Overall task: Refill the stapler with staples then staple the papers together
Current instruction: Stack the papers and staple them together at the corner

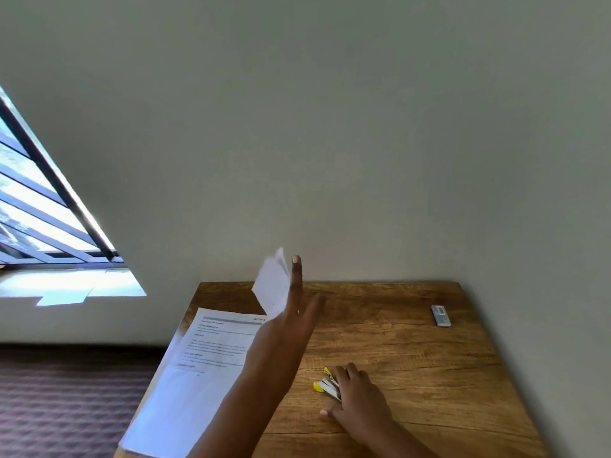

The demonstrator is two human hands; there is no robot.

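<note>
Your papers lie along the left edge of the wooden table, white sheets printed with a grey header bar and several short blocks of text (the print is too blurred to read). Their top right corner is lifted off the stack and blurred, standing up against your left hand. That hand is raised over the papers with its fingers straight and spread; whether a finger or thumb pinches the lifted corner, you cannot tell from this view.

Your right hand lies over the stapler at the near middle of the table, fingers curved across its top. The stapler is small, yellow plastic with a silver metal rail showing at its left end.

A small grey rectangular box sits well apart at the far right of the table; its label is unreadable. The tabletop shows warm brown grain with dark streaks.
</note>
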